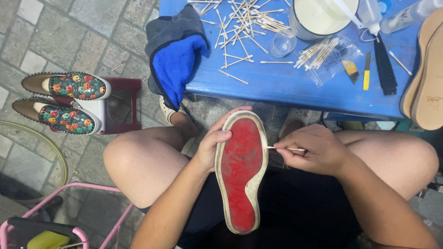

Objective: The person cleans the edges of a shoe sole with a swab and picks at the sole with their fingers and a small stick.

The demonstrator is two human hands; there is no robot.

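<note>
A shoe lies sole-up over my lap, its sole red with a worn whitish rim. My left hand grips its upper left edge near the toe. My right hand pinches a cotton swab, whose tip touches the shoe's right rim. Both my bare knees flank the shoe.
A blue table ahead carries several scattered cotton swabs, a white bowl, a small clear cup, squeeze bottles, a blue-grey cloth and tan soles. Two patterned shoes rest on a maroon stool at left. A pink frame stands lower left.
</note>
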